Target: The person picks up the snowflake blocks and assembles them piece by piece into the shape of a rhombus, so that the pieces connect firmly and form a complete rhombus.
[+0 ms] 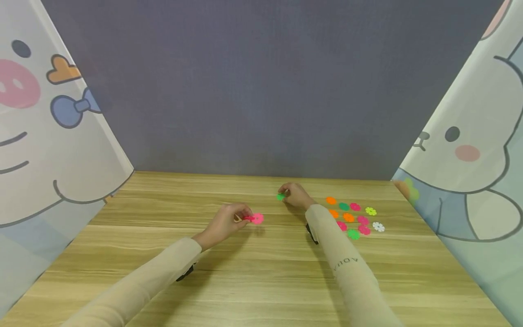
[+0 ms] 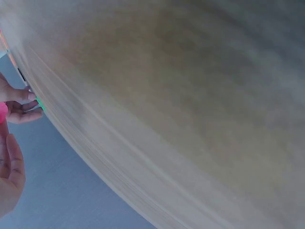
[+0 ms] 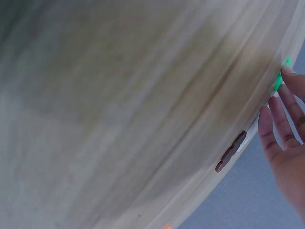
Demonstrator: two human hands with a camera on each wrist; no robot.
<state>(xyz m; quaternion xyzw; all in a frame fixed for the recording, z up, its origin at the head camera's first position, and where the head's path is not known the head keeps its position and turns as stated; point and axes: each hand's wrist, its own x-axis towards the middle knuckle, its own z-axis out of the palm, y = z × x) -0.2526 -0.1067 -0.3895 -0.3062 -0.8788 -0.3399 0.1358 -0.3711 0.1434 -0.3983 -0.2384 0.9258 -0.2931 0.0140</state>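
Note:
My left hand (image 1: pixel 229 222) pinches a pink flower-shaped plastic disc (image 1: pixel 258 219) joined to a darker pink one (image 1: pixel 248 218), held above the wooden table. Farther off and to the right, the fingertips of my right hand (image 1: pixel 297 196) grip a green flower-shaped disc (image 1: pixel 280 196) at the table surface. In the right wrist view, thumb and forefinger meet on that green disc (image 3: pixel 279 81), while the other fingers extend. Only part of the left hand (image 2: pixel 10 179) shows in the left wrist view, beside a sliver of pink disc (image 2: pixel 3 112).
Right of the right forearm lie several loose flower discs: orange (image 1: pixel 348 217), dark green (image 1: pixel 344 206), pink (image 1: pixel 362 220), yellow (image 1: pixel 371 211), white (image 1: pixel 378 226) and bright green (image 1: pixel 353 234). A grey panel (image 1: pixel 261 91) rises behind the table (image 1: pixel 253 281); cartoon-printed sheets flank both sides.

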